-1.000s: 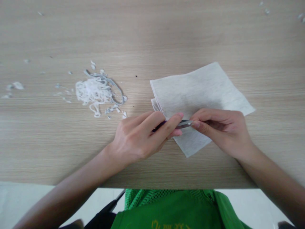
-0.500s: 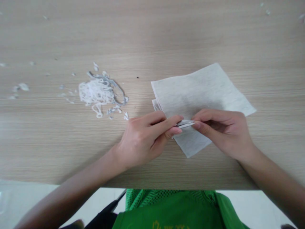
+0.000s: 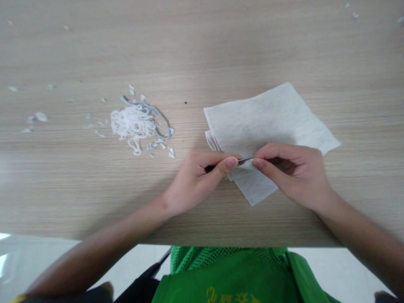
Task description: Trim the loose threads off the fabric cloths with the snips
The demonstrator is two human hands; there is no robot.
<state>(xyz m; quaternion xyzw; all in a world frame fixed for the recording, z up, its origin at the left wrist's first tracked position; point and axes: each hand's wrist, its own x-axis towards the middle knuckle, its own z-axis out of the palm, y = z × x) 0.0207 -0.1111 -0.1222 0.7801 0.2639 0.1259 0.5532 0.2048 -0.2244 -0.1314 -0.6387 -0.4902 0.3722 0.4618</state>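
Thin metal tweezers (image 3: 246, 159) show edge-on between my two hands. My left hand (image 3: 205, 172) is closed on them, thumb on top, and their back part is hidden in its fingers. My right hand (image 3: 292, 170) is closed in a pinch at the tweezers' tip; whatever lies between thumb and forefinger is too small to make out. Beneath both hands a light grey piece of cloth (image 3: 265, 113) lies on the table, folded, with layered edges at its left side and one corner pointing toward me.
Left of the cloth is a heap of white curly thread (image 3: 134, 122) with a grey strip (image 3: 162, 120) curved along it. Small white scraps (image 3: 41, 116) are scattered over the wooden table (image 3: 195, 54). The table's front edge runs just before my green apron (image 3: 233, 277).
My left hand has turned, so its thumb now lies on top and the tweezers appear edge-on instead of showing two prongs. My right hand stays nearly in place. The view has shifted slightly.
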